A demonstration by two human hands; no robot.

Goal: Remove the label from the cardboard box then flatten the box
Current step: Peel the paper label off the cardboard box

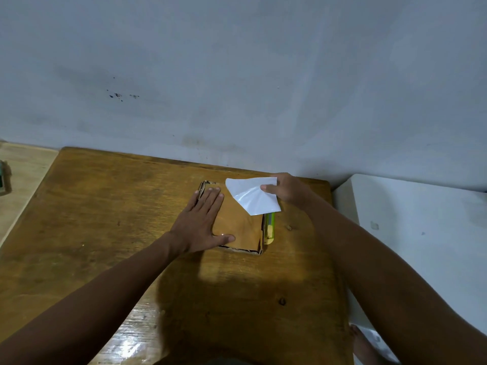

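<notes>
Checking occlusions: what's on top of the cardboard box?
The left hand presses flat on the cardboard box; the right hand pinches the white label above it. The box surface beneath both is hidden.

A brown wooden table [105, 219] stands against a stained grey wall [237, 75]. A white cabinet [421, 219] sits right; pale floor [23, 164] shows far left.

One box [239, 227], one label [250, 197], one cutter [269, 227]
</notes>
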